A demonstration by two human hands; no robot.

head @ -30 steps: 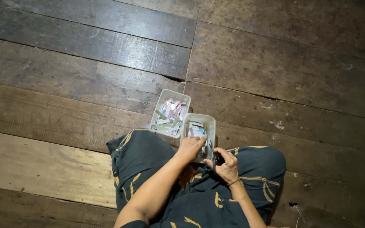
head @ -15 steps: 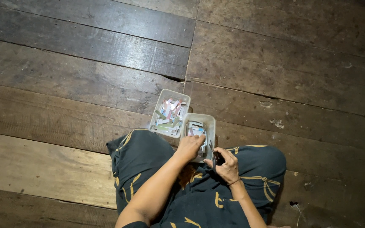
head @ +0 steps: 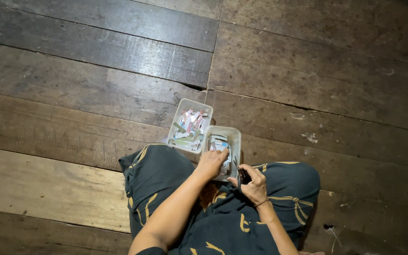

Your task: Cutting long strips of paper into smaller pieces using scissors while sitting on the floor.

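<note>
1. Dark, worn wood planks make up the floor (head: 86, 89) in the head view; the person sits on it in dark trousers (head: 166, 174) with yellow lines.
2. Two clear tubs stand touching, just past the knees: the far tub (head: 190, 128) holds loose coloured paper strips, the near tub (head: 221, 147) a smaller stack.
3. The left hand (head: 212, 164) rests at the near tub's rim, fingers curled on its strips; whether it pinches one I cannot tell.
4. The right hand (head: 252, 183) is clenched around small scissors (head: 238, 173), blades pointing toward the near tub.
5. To do this well, I judge: draw out one strip only, keep it over the tub, hold it taut and square to the blades, and keep the left fingertips back from the cut.
</note>
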